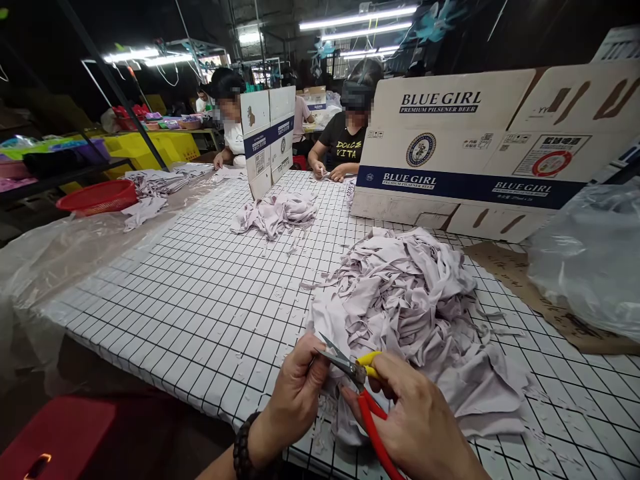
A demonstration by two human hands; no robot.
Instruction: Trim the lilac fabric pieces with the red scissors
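Right at the near edge of the checked table (200, 300), the person's left hand (295, 393) is pinched shut on a piece of pale cloth (330, 320), thumb and fingers nipping its edge and holding it up. The right hand (420, 420) is closed round the red and yellow handles of a pair of scissors (356, 377). The blades stand a little apart, their tips pointing up and to the left, just beside the left fingertips and right at the held edge. From where I stand I cannot tell whether a thread or the cloth itself lies between the blades. That piece runs back into the big heap (410, 300) of the same pale cloth, which lies just behind the hands and spreads to the right. Tiny snippets (235, 373) are scattered over the table near the hands, so I would say some cutting is done. I see no tidy finished stack beside this person, though, and the heap is large and tangled, so by my reckoning most of the work is left. Further up the table lies a smaller heap (275, 213), with flat stacks (155, 181) near a red basket (97, 197). Two other people (345, 143) sit at the far end, handling cloth beside the cardboard boxes (475, 153). A clear plastic bag (590, 260) sits off to the right.
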